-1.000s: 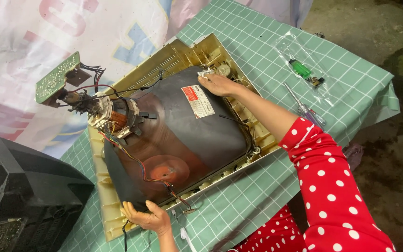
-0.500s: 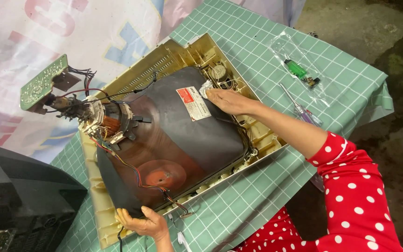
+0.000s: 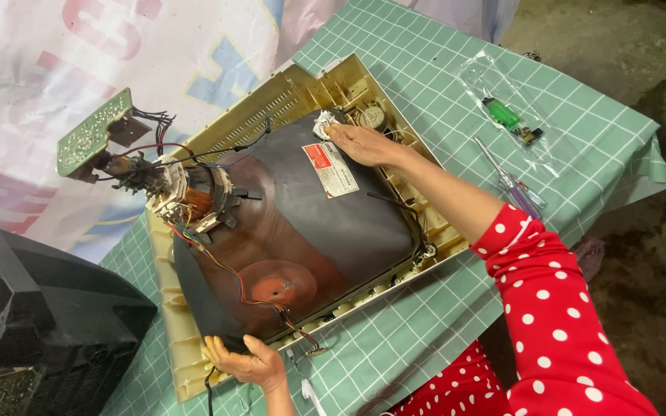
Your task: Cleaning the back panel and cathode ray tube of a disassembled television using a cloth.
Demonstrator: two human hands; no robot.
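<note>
A: Left hand (image 3: 250, 362) grip at bottom centre: fingers curled over the near corner of the picture tube (image 3: 294, 239), clamped on its edge where it meets the cream front frame (image 3: 175, 347).

B: And the right?

A: Right hand (image 3: 364, 144) in the upper middle, fingers together, pressing a white rag (image 3: 325, 123) on the tube's far corner. Pinching or just pressing, can't tell.

B: Where's the tube sitting?

A: Face-down in the frame, centre of picture, on the green checked worktop (image 3: 425, 339). Neck with copper yoke (image 3: 194, 200) points to the upper left, green circuit board (image 3: 94, 142) hanging off its end on wires.

B: Handling?

A: Heavy, I'd say, rigid glass, smooth dark coating so likely slippery. Neck looks like the fragile bit; don't lift there. Take hold at opposite corners of the rim, as both hands sit now. Loose wires could snag.

B: Anything further out?

A: Screwdriver (image 3: 514, 185) and a clear bag with a green part (image 3: 502, 112) upper right. Black casing (image 3: 40, 323) lower left.
</note>
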